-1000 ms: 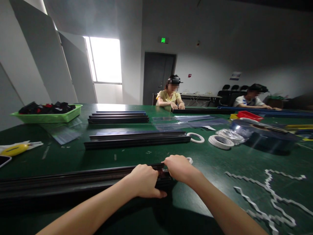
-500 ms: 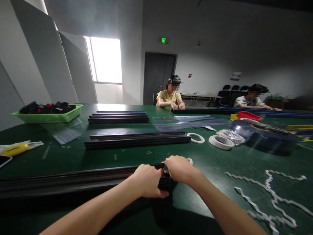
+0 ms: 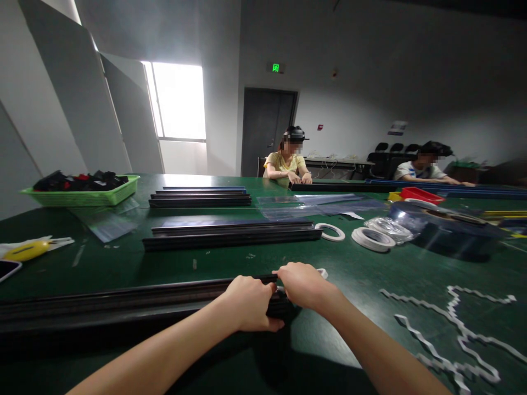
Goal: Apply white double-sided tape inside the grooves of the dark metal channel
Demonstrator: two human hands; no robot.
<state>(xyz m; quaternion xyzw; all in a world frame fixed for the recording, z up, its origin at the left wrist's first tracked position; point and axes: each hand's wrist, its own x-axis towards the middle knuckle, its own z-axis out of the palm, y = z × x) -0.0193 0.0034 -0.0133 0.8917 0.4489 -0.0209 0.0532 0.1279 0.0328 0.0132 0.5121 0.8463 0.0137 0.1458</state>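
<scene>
A long black grooved profile [image 3: 123, 312] lies across the near left of the green table, its right end under my hands. My left hand [image 3: 251, 304] is closed over the profile near that end, with the thumb along the near side. Right beside it, my right hand [image 3: 302, 282] is closed, its bent fingertips pressed at the far edge of the profile's end. What those fingertips pinch is hidden. A small white piece, like the rim of a tape roll [image 3: 323, 272], shows just behind my right hand.
More black profiles [image 3: 230, 236] lie beyond, near white tape rolls [image 3: 373, 240] and a large dark clear-film roll [image 3: 448, 230]. Crinkled white strips [image 3: 463, 332] lie at right. At left are a green basket [image 3: 82, 196] and yellow-handled tool [image 3: 27, 251]. Two people sit across the table.
Both hands stay at the profile's end, almost unmoved. The white piece behind my right hand shows slightly further to the right.
</scene>
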